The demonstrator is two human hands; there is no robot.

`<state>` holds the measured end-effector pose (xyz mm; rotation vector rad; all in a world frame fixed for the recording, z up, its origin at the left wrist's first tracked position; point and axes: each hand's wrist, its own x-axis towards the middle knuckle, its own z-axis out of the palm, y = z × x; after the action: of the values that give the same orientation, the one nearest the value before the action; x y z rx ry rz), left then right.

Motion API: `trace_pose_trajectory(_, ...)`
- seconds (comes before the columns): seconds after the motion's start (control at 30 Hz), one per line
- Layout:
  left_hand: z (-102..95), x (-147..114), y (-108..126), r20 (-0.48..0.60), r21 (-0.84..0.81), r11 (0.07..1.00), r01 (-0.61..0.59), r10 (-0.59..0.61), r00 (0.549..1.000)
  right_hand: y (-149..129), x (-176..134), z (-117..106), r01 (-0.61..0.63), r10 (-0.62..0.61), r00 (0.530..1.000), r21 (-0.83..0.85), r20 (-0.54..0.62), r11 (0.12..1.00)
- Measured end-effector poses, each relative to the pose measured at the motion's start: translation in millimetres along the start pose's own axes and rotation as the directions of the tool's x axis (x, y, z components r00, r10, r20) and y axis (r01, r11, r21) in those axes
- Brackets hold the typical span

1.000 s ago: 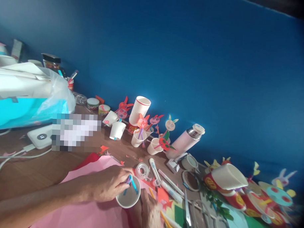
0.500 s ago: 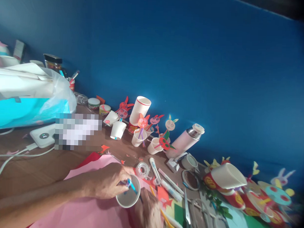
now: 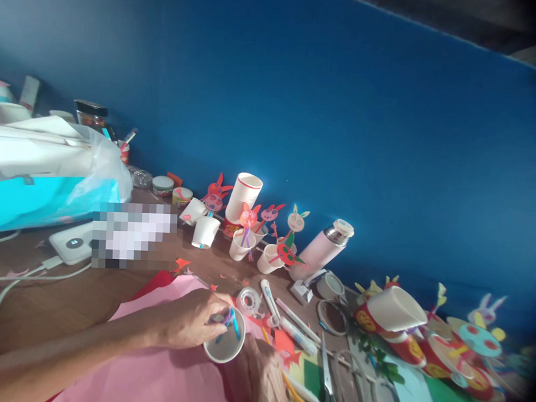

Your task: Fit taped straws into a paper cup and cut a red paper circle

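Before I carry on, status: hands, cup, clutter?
Left hand pinching purple strip at cup. Right hand beside cup, grip unclear. Cup mouth-up. Scissors further right.

My cup (image 3: 228, 347) is plain white; the strip (image 3: 227, 318) I pinch is purple, and beside it I have a bright blue straw (image 3: 235, 326). My sheet (image 3: 165, 379) is pink, my table (image 3: 27, 301) brown, the wall (image 3: 263, 78) deep blue. I see a pale pink flask (image 3: 315, 253) with a silver neck, a white stack (image 3: 243, 197) with a red rim line, and a light-blue disc (image 3: 481, 341) with red spots.
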<state>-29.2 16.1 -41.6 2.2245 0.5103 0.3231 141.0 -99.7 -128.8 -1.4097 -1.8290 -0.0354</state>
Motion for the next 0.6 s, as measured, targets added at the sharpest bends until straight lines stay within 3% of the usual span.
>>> trace_pose_trajectory(0.33, -1.5, 1.4, -9.0, -0.129, -0.125, 0.992, -0.033, 0.017, 0.992, -13.3, 7.2, -6.1, 0.166, -0.149, 0.984, -0.203, 0.095, 0.965)
trace_pose_trajectory(0.6, 0.8, 0.5, -5.0, -0.174, -0.156, 0.984, -0.086, 0.058, 0.983, -17.0, 16.9, -8.4, 0.212, -0.183, 0.973, -0.227, 0.141, 0.95)
